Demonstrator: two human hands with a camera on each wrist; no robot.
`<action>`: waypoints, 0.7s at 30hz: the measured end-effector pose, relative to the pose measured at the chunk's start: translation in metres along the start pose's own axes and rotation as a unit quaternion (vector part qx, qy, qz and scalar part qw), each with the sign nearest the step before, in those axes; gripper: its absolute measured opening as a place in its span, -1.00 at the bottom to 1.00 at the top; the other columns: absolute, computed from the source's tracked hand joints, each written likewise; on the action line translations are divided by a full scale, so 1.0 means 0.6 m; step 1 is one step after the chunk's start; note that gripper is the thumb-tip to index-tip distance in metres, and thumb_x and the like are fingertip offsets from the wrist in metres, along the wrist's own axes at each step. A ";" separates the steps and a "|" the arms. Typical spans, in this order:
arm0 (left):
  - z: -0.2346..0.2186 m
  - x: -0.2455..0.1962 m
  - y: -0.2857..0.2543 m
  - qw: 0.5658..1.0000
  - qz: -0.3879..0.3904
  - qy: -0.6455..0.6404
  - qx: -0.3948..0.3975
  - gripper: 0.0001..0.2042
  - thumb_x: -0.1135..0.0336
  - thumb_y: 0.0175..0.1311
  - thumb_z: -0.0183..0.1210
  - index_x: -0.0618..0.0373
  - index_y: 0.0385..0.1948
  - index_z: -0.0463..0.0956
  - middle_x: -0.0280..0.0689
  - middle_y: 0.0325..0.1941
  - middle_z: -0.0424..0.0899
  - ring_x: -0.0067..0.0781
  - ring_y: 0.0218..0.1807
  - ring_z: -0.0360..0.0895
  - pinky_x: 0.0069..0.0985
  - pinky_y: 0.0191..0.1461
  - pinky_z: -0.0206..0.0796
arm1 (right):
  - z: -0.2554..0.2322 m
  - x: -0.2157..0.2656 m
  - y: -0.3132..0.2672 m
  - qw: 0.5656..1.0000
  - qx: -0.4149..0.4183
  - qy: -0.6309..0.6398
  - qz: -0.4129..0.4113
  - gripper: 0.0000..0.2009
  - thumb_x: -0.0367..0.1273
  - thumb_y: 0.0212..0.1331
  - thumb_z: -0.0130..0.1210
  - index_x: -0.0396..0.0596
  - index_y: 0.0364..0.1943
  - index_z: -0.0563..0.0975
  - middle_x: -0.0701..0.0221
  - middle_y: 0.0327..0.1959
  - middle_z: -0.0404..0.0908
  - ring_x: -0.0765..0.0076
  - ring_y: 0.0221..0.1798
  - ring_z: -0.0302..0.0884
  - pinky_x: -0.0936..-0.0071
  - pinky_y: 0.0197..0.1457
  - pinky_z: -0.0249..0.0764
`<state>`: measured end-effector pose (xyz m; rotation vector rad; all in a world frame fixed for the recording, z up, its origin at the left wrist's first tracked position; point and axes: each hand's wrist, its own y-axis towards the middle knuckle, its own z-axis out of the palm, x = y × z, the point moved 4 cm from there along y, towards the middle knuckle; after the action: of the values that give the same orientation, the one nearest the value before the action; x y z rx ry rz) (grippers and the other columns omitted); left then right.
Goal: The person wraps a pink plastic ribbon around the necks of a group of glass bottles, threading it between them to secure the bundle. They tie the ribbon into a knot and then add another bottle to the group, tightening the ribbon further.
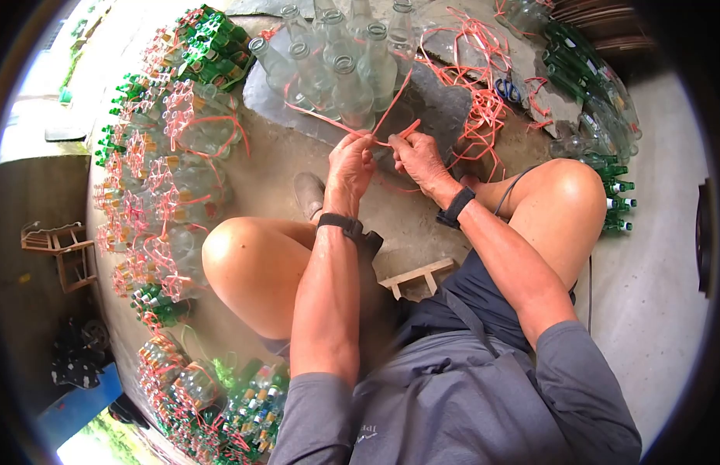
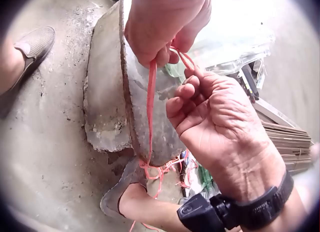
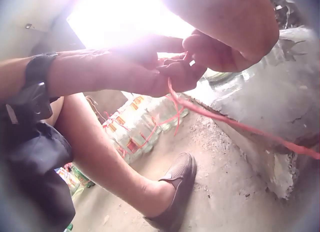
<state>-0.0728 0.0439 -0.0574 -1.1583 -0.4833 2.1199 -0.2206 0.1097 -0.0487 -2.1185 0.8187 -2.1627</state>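
Several clear glass bottles stand bunched together on a grey stone slab in front of the person. Pink plastic twine runs round the bunch and comes forward to both hands, which are close together at its near side. The left hand pinches the twine between thumb and fingers. Beside it, the right hand grips another stretch, with a short end sticking up. In the left wrist view a strand hangs from the left fingers, and a loop spans the two hands.
Loose pink twine lies heaped right of the slab, with blue-handled scissors beside it. Tied bundles of bottles line the left side. Green bottles lie at the right. A small wooden frame shows between the legs.
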 end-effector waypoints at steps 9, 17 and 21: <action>-0.012 -0.004 0.014 1.000 0.002 -0.002 -0.005 -0.87 0.48 0.29 0.33 0.08 -0.20 0.60 -0.46 -0.33 0.59 -0.65 -0.49 0.35 -0.65 -0.45 0.16 | 0.004 -0.005 -0.005 0.991 0.012 -0.116 -0.066 -0.66 -0.21 0.33 0.12 -0.30 -0.25 0.65 0.09 -0.44 0.70 0.29 -0.36 0.68 0.24 -0.18 0.55; -0.007 -0.011 0.002 0.998 0.011 0.048 -0.027 -0.87 0.40 0.27 0.35 0.04 -0.20 0.62 -0.49 -0.38 0.54 -0.67 -0.53 0.33 -0.66 -0.50 0.13 | -0.002 -0.009 0.002 0.984 0.003 -0.165 -0.070 -0.66 -0.21 0.30 0.12 -0.29 -0.21 0.65 -0.06 -0.32 0.69 -0.11 -0.21 0.71 0.12 -0.09 0.53; -0.006 -0.010 0.000 0.997 0.026 0.061 -0.041 -0.87 0.38 0.24 0.37 0.04 -0.22 0.63 -0.52 -0.44 0.47 -0.69 -0.58 0.30 -0.67 -0.56 0.08 | -0.002 -0.012 0.002 0.985 -0.013 -0.153 -0.076 -0.67 -0.22 0.29 0.12 -0.30 -0.24 0.64 -0.08 -0.33 0.67 -0.19 -0.21 0.69 0.08 -0.11 0.52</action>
<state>-0.0675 0.0397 -0.0555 -1.3513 -0.4934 2.0742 -0.2217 0.1115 -0.0558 -2.5149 0.6798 -1.8211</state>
